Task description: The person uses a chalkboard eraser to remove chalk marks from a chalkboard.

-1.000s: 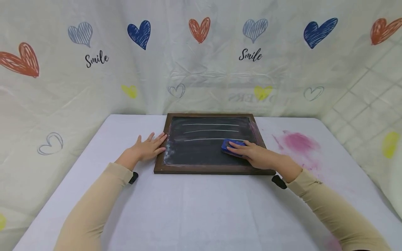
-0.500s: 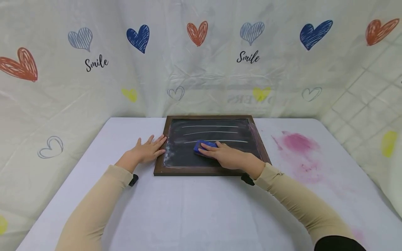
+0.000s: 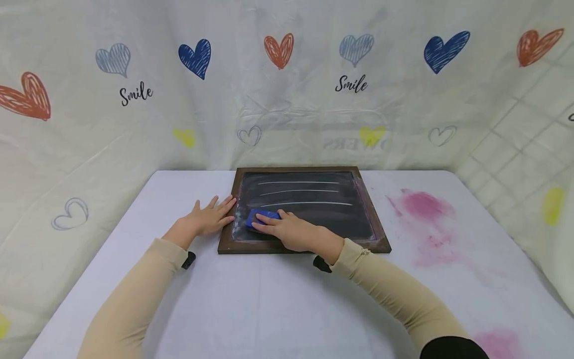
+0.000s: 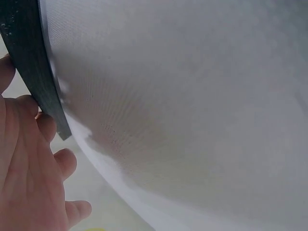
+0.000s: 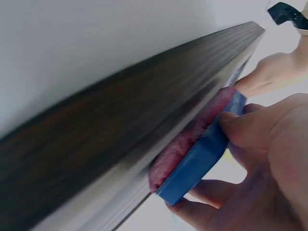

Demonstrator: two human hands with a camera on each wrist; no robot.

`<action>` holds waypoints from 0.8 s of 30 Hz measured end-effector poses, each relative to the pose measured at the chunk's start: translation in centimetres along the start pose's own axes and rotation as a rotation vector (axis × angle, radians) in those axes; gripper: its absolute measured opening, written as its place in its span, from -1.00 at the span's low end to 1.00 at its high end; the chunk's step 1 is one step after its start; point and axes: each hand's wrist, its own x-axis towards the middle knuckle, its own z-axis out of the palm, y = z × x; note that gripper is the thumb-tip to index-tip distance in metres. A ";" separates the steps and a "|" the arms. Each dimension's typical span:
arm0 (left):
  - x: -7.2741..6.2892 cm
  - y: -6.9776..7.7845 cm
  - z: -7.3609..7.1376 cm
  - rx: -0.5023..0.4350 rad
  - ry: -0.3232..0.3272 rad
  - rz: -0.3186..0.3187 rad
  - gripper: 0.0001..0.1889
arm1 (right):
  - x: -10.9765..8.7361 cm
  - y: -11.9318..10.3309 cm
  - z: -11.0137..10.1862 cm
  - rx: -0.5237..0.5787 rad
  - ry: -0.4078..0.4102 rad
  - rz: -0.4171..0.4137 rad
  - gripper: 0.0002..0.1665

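Observation:
A framed chalkboard (image 3: 305,224) lies on the white-covered table, with three white chalk lines (image 3: 307,204) across its upper half. My right hand (image 3: 291,232) grips a blue eraser (image 3: 255,218) near the board's lower left, just under the left end of the lowest line. In the right wrist view, thumb and fingers clasp the blue back (image 5: 195,163), and its pinkish felt pad (image 5: 175,159) faces the board. My left hand (image 3: 204,219) rests with spread fingers on the left edge of the brown wooden frame (image 3: 227,239); the left wrist view has its fingertips against that frame (image 4: 33,62).
Pink smudges (image 3: 423,207) stain the tablecloth (image 3: 269,304) right of the board, and another pink patch (image 3: 500,344) lies near the front right. Behind the table hangs a white curtain (image 3: 305,104) printed with hearts and the word Smile.
My right hand has slid the eraser leftward across the board, from the right end of the lowest line to its left end. The left hand stays on the frame; the lines remain.

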 end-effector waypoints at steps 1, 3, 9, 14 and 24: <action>-0.1 -0.1 0.0 -0.002 -0.002 -0.002 -0.28 | -0.1 0.1 0.1 -0.004 0.006 0.001 -0.08; -0.3 -0.2 0.1 -0.007 -0.001 -0.003 -0.28 | -0.5 0.5 0.2 0.009 0.020 0.004 -0.08; -0.5 -0.3 0.1 -0.017 0.006 -0.003 -0.28 | -3.1 3.5 0.7 0.050 0.103 0.027 -0.11; 0.0 0.0 0.1 -0.008 0.010 0.010 -0.27 | -6.9 6.7 1.6 0.035 0.210 0.071 -0.13; -0.1 -0.1 -0.2 0.015 -0.006 -0.012 -0.27 | -10.8 9.2 2.2 0.005 0.294 0.120 -0.16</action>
